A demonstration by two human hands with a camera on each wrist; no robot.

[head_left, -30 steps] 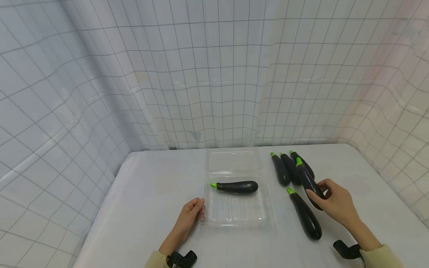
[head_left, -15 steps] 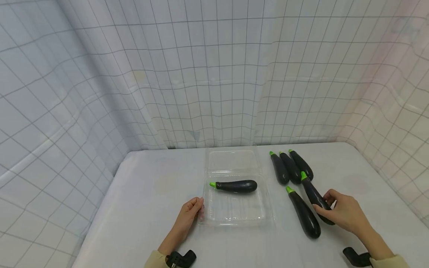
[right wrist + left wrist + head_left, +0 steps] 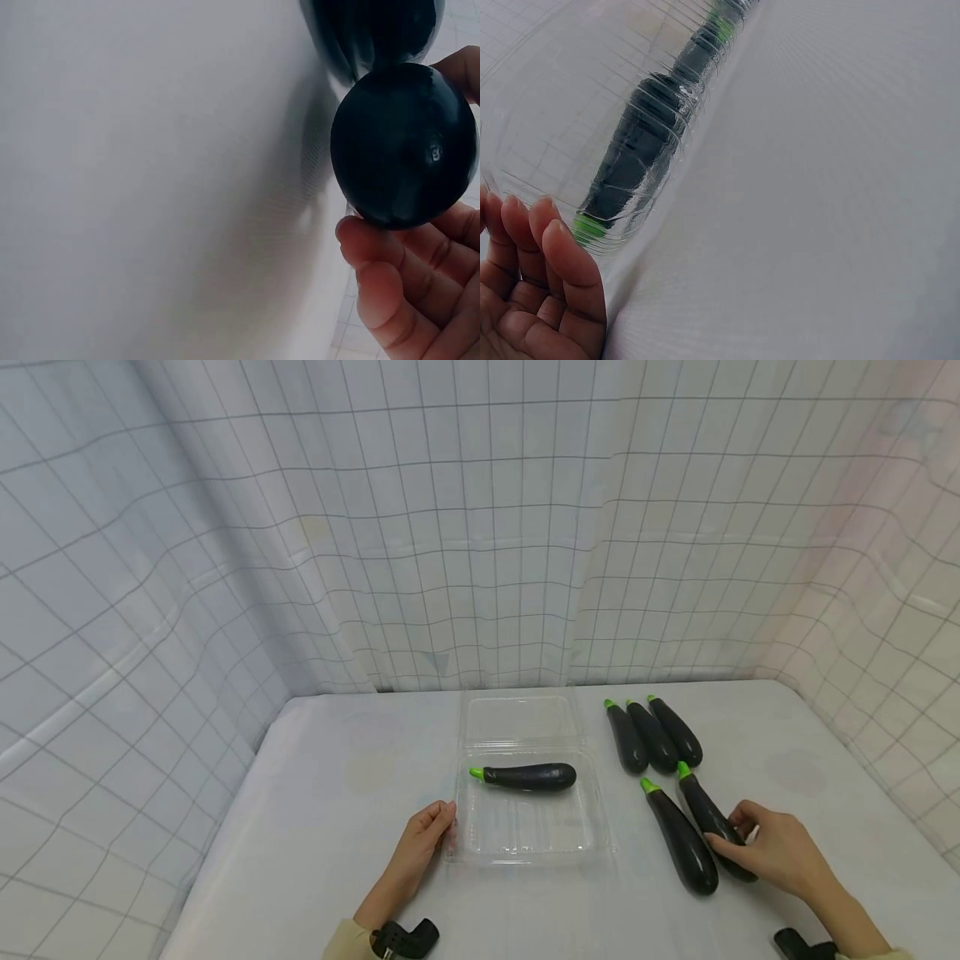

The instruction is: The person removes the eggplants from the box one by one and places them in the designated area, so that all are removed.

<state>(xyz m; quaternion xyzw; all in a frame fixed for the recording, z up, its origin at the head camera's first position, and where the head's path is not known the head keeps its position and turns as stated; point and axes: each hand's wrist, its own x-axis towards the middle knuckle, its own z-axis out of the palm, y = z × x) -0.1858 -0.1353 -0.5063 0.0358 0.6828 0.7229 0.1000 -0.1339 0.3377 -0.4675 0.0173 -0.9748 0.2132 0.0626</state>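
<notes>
My right hand [image 3: 780, 853] grips a dark eggplant [image 3: 707, 810] by its thick end, thumb on one side and fingers on the other. In the right wrist view the round end of this eggplant [image 3: 405, 146] faces the camera. Another eggplant [image 3: 681, 842] lies just left of it. An opened clear plastic clamshell box [image 3: 525, 852] stands in the middle, with one eggplant [image 3: 530, 777] lying crosswise in its base. At the box's left front edge, my left hand [image 3: 422, 843] holds the rim. The left wrist view shows the curled fingers [image 3: 570, 262] against the clear wall.
Three eggplants [image 3: 654, 737] lie side by side at the back right of the white table [image 3: 337, 777]. The box lid [image 3: 521, 721] is folded back, away from me. A grid-patterned curtain [image 3: 480, 568] surrounds the table's back and sides.
My right hand has drawn its eggplant toward me and to the right, off the back group, to beside the front eggplant. The left hand and the box have stayed put.
</notes>
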